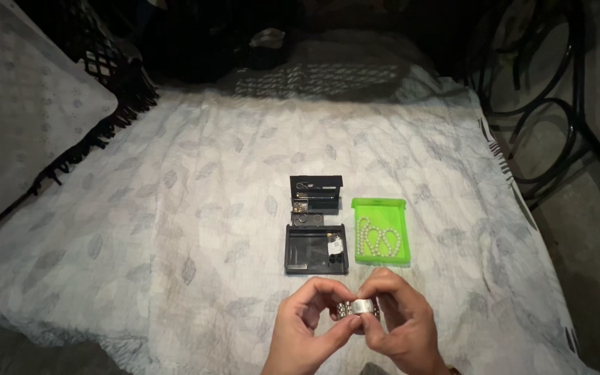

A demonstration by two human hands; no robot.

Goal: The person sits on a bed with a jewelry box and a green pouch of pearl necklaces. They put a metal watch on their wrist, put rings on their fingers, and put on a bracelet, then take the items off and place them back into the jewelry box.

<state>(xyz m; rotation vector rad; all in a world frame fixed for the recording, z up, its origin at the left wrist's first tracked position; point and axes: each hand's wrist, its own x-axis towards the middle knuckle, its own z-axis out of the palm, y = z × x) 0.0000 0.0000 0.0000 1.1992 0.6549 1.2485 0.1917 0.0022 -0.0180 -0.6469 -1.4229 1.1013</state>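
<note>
Both hands together at six o'clock in the head view, low over the near edge of the bed: left hand (305, 332) curled with fingers bent inward, right hand (398, 321) opposite, fingertips of both meeting on a metal watch band (357, 307). Held between the two, pinched from either side; shiny clasp plate facing up, linked segments showing at nine and three o'clock of the plate. Both hands closed on it, neither spread wide.

Straight up at twelve o'clock from the hands, close by, a shallow black tray (316, 248) lying flat on the bedspread (175, 208), a few small metal bits in its right-hand part, too small to tell apart. Beyond that, further toward twelve o'clock, a black hinged case (315, 194) standing open, thin metal tools laid across its upper half, small parts in the lower half; a little square piece just between case and tray.

At one o'clock from the hands, just beside the black tray, a bright green tray (381, 230) holding a string of white beads (378, 238) looped back and forth inside.

Bedspread pale, printed with grey leaves, wrinkled, lit brightly in the middle and falling dark toward twelve o'clock. At ten o'clock, a pale cushion (22, 104) with a dark fringe along its edge. At two to three o'clock, a curled black iron frame (557, 125) beside the bed.
</note>
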